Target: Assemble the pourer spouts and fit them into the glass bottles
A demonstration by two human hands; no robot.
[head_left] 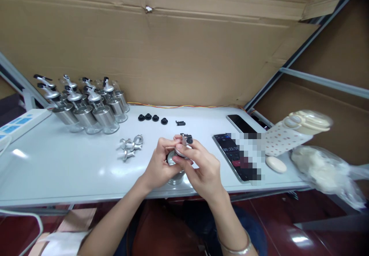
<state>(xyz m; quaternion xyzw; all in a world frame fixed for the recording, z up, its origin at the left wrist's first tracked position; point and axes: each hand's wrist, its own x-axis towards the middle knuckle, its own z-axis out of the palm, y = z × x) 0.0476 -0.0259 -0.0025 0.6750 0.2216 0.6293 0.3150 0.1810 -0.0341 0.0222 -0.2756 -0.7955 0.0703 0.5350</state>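
Observation:
Near the table's front edge stands a glass bottle, its upper part mostly covered by my hands. My left hand curls closed around the bottle's upper part, and its index finger reaches the silver pour spout. My right hand is closed on that pour spout, which has a black flip cap. Fingers hide where spout and bottle meet, so I cannot tell whether the spout is seated. Left of my hands lie several loose silver spout tops. Behind are several black stoppers and small black parts.
Several glass bottles with steel sleeves and spouts stand at the back left, beside a power strip. On the right are two phones, a dotted bottle, a white oval object and a plastic bag. Cardboard walls the back.

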